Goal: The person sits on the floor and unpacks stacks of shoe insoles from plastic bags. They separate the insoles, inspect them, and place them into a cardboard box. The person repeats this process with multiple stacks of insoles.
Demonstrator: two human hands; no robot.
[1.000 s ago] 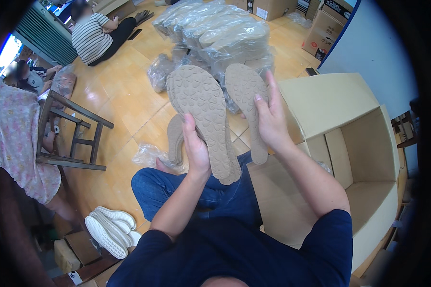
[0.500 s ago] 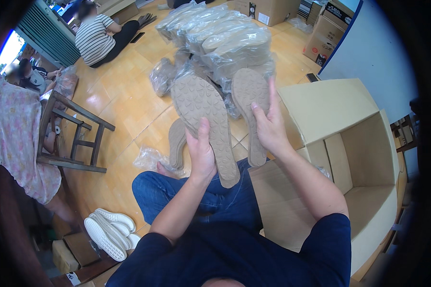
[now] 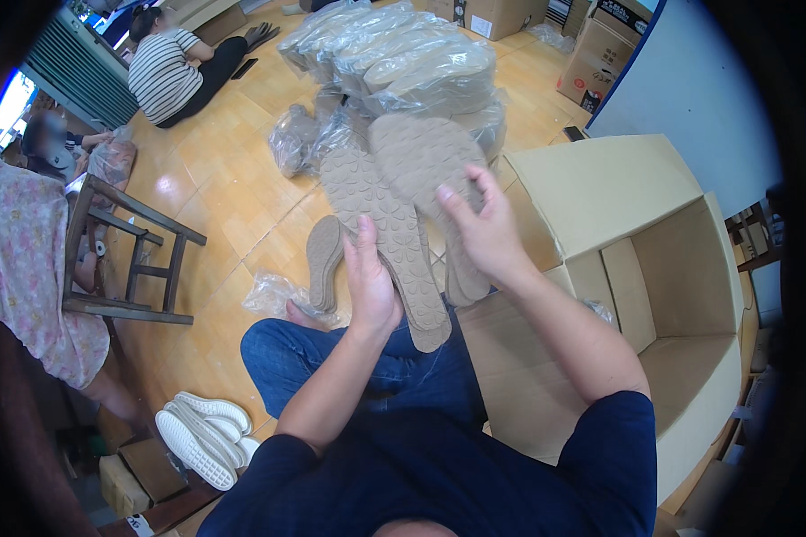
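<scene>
My left hand [image 3: 373,288] is closed round the narrow part of tan shoe soles [image 3: 392,234], thumb on top; a second edge shows beneath the upper one. Raised petal-like shapes cover their upward face. My right hand [image 3: 491,228] grips another tan sole [image 3: 421,159] between thumb and fingers. Its broad end lies across the upper right of the left-hand soles, hiding part of them; whether they touch I cannot tell. Below it, more than one rounded end shows near my knee. Left of my left hand, more tan soles [image 3: 322,264] stand beside my leg.
An open cardboard box [image 3: 690,286] stands at my right. Ahead lies a pile of soles in clear plastic bags [image 3: 394,58]. A wooden stool [image 3: 134,259] and white soles [image 3: 197,438] are on my left. A person in a striped top [image 3: 166,80] sits farther off.
My right hand has swung its sole left and tilted it, so the broad end now overlaps the left-hand soles. Before, the two were apart. My left hand has barely moved.
</scene>
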